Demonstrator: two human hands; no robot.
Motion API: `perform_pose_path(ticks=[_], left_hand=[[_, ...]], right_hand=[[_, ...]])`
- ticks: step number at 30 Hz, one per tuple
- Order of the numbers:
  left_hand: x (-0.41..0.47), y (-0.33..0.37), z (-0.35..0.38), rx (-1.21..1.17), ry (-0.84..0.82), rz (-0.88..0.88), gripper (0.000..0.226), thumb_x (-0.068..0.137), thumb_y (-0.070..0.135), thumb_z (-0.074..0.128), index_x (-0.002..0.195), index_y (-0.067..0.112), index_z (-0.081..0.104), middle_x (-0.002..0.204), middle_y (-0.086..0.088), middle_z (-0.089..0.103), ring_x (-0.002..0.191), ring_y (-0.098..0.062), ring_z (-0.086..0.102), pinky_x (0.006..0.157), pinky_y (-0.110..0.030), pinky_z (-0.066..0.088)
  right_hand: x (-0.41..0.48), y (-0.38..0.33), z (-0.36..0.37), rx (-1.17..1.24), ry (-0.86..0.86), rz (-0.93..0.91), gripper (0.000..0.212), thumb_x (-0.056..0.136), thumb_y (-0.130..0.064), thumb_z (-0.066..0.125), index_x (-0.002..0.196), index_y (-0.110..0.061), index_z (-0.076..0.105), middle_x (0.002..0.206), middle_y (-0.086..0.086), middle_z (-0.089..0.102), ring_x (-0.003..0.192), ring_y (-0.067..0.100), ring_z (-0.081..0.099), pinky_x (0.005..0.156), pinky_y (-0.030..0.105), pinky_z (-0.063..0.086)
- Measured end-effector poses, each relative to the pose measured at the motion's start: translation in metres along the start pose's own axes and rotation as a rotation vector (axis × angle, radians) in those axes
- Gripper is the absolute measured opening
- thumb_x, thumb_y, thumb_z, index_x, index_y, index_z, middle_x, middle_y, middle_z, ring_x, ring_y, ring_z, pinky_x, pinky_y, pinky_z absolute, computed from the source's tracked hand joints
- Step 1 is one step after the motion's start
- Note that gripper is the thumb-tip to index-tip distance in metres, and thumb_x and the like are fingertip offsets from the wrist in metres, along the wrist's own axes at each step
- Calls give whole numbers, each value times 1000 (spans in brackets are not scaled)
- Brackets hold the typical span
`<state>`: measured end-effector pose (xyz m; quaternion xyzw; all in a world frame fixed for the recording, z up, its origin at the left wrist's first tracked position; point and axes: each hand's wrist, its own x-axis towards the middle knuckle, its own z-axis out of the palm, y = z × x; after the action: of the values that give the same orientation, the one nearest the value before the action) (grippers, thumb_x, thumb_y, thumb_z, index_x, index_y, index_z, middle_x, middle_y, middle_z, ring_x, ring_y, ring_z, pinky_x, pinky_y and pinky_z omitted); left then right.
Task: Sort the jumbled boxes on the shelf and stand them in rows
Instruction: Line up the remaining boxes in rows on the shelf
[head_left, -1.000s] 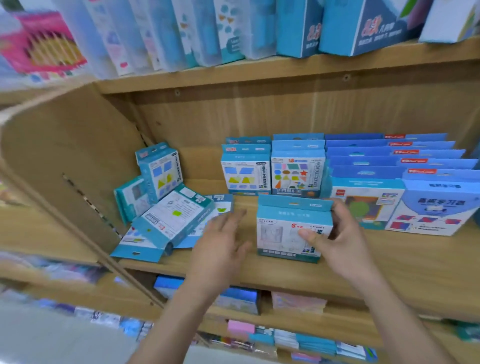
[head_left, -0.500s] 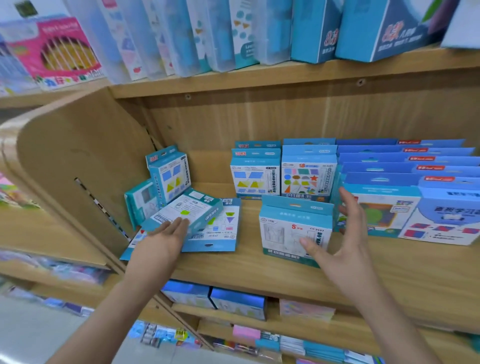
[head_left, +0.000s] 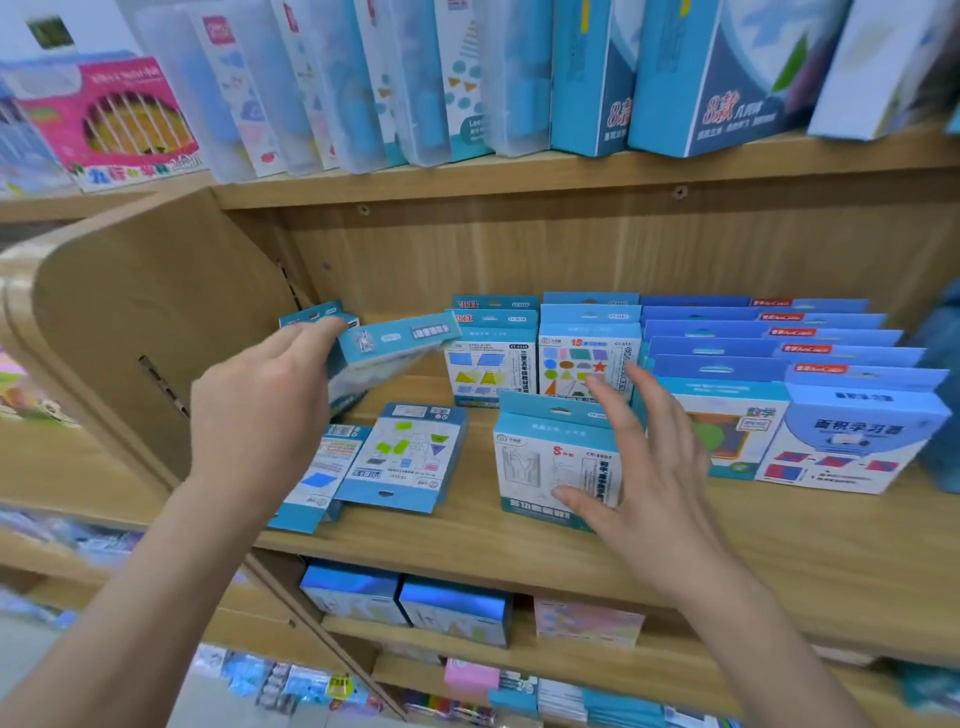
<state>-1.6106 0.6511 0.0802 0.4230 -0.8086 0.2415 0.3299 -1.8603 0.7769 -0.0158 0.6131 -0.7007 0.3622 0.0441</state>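
While aloft in grip of left hand (head_left: 265, 402), blue box (head_left: 397, 338); right hand (head_left: 652, 467) slack, apart.

I'm looking at what is reading as a shop, most likely one selling stationery and learning toys. Wooden shelving (head_left: 467, 540) is running in tiers from top to bottom of the frame, and matching blue hang-tab boxes (head_left: 727, 332) are standing in rows at centre right. Tall retail packs (head_left: 727, 78) are lining the top shelf beside a pink boxed set (head_left: 119, 119) at upper left, and more packaged goods (head_left: 452, 608) are sitting on the lower tiers.
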Motion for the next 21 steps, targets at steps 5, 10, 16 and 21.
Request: perform_pose_path(ticks=[5, 10, 16, 21], left_hand=[[-2, 29, -56, -14, 83, 152, 36, 78, -3, 46, 102, 12, 68, 95, -6, 70, 73, -30, 65, 45, -36, 45], [-2, 73, -71, -270, -82, 262, 39, 77, 16, 36, 97, 24, 69, 84, 2, 66, 70, -26, 65, 46, -39, 50], [-7, 94, -30, -658, -128, -179, 34, 90, 34, 57, 124, 32, 52, 102, 8, 61, 95, -12, 58, 83, -41, 50], [-44, 131, -20, -1314, -533, -584, 58, 75, 42, 63, 128, 34, 41, 103, 3, 71, 90, -13, 68, 69, -30, 56]], right_hand=[[5, -19, -33, 267, -121, -21, 102, 63, -61, 75, 143, -52, 12, 156, -21, 1, 143, -1, -4, 114, 40, 10], [-3, -50, -53, 704, -431, -17, 75, 67, -48, 79, 132, -51, 41, 131, -28, 52, 123, -10, 44, 99, 18, 38], [-26, -38, -49, 1193, -233, 363, 22, 73, -18, 78, 93, -16, 70, 91, 2, 75, 79, 13, 71, 62, 21, 54], [-41, -9, -55, 1306, -145, 581, 11, 67, -20, 69, 76, -23, 76, 85, 3, 76, 74, 16, 71, 60, 25, 57]])
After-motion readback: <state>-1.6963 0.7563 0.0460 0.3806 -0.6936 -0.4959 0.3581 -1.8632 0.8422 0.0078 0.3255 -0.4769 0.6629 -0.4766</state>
